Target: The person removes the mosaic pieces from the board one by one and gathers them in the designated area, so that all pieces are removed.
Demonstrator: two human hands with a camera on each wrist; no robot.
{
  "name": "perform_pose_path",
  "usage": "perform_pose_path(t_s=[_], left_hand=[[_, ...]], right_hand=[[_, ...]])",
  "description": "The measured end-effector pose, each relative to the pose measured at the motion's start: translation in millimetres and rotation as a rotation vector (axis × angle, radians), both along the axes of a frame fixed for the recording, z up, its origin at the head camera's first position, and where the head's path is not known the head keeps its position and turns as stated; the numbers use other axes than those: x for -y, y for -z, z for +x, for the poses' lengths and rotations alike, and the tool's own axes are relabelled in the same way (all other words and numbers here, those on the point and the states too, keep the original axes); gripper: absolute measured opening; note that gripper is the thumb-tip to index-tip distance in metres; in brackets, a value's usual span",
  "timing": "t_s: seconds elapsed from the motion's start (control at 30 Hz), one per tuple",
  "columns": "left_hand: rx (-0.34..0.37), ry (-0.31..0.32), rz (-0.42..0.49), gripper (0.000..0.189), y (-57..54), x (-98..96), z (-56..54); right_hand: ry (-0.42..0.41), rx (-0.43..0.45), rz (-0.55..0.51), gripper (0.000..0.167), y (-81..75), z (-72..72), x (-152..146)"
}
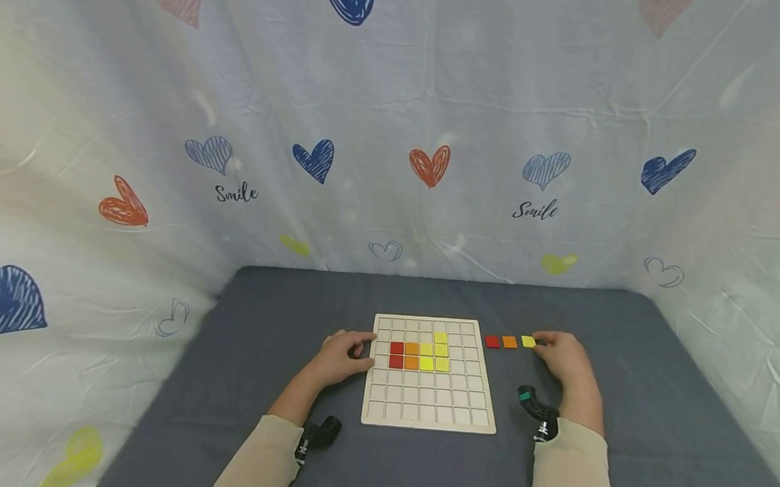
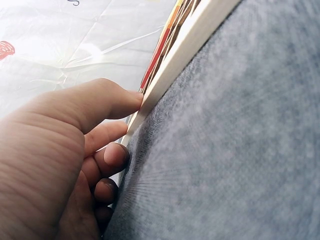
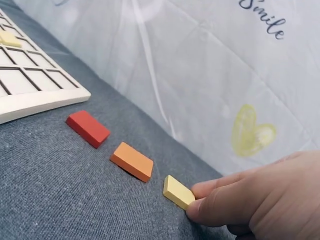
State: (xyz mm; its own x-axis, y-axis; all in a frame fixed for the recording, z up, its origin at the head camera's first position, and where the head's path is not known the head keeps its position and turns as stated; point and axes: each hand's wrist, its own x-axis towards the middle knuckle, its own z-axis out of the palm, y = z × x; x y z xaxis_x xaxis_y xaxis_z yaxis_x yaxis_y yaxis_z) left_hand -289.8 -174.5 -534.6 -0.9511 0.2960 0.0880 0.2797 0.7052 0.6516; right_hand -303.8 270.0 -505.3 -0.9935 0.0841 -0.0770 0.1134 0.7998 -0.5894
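Observation:
A pale wooden grid board (image 1: 425, 415) lies on the cloth. Set in its squares are two red tiles (image 1: 396, 361), two orange tiles (image 1: 412, 362) and several yellow tiles (image 1: 442, 364). My left hand (image 1: 341, 357) touches the board's left edge with thumb and forefinger spread apart; its other fingers curl beneath in the left wrist view. Right of the board, my right hand (image 1: 563, 355) pinches a loose yellow tile (image 3: 178, 192) by its right end between thumb and forefinger. In a row beside that tile lie a loose orange tile (image 3: 132, 161) and a loose red tile (image 3: 88, 128).
A dark grey cloth (image 1: 283, 297) covers the table. Behind and at both sides hangs a white curtain (image 1: 370, 90) with printed hearts. Each wrist wears a black camera mount, the left one (image 1: 321, 433) near the board's lower left, the right one (image 1: 538, 408) to its right.

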Motion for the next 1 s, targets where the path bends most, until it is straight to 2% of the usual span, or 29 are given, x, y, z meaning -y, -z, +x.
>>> perform_pose_path(t_s=[0.17, 0.33, 0.57, 0.8, 1.0], left_hand=[[-0.004, 0.003, 0.008, 0.045, 0.0, 0.3, -0.2], [-0.001, 0.006, 0.011, 0.045, -0.6, 0.6, 0.3], [0.004, 0.001, 0.012, 0.044, -1.5, -0.2, 1.1], [0.002, 0.002, 0.015, 0.045, -2.3, -0.2, 1.7], [-0.007, 0.002, 0.006, 0.045, -1.3, -0.5, 1.3]], right_hand=[[0.008, -0.004, -0.01, 0.036, 1.3, -0.9, 1.3], [0.015, -0.03, -0.021, 0.038, -5.0, 0.0, 4.0], [-0.035, -0.095, -0.001, 0.04, -27.3, 3.4, 13.1], [-0.071, -0.134, -0.012, 0.044, -51.5, 7.1, 41.7], [-0.141, -0.144, -0.059, 0.047, -59.5, 7.1, 66.6]])
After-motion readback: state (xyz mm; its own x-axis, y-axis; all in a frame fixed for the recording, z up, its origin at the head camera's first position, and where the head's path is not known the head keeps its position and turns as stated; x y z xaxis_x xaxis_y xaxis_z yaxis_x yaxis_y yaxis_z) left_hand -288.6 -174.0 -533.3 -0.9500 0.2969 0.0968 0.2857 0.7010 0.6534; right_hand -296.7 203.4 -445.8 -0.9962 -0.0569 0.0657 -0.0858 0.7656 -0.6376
